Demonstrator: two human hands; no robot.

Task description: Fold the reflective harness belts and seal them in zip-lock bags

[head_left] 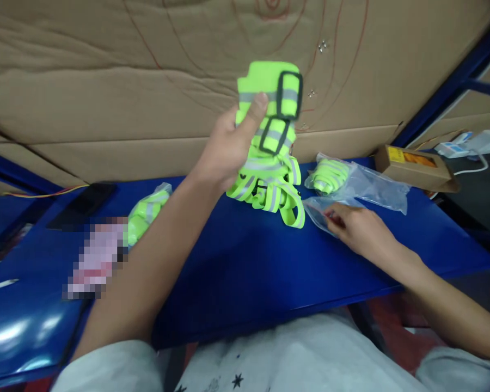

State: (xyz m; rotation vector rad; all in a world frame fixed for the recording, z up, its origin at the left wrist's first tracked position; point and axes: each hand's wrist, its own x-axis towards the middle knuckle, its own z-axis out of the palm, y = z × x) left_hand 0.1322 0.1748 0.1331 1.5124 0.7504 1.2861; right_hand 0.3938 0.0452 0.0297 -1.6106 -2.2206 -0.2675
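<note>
My left hand [237, 136] grips a bundle of neon-yellow reflective straps [265, 109] with grey stripes and black buckles. It is lifted above the table, thumb across the front, and loose loops hang below. Low over the table on the right, my right hand [355, 226] has its fingers closed on a clear plastic bag [320, 212]. Just behind that hand lies another clear bag [375, 188] with a rolled neon-yellow strap [330, 175] in it. Left of my left forearm, a bagged neon-yellow bundle [147, 212] rests on the table, partly hidden.
The blue table [245, 272] backs onto a cardboard wall [106, 98] with red curved lines. A brown box [416, 166] sits at the far right corner, near white adapters and cables [461, 146]. A dark flat object [84, 204] and a blurred-out pinkish item [96, 258] lie left.
</note>
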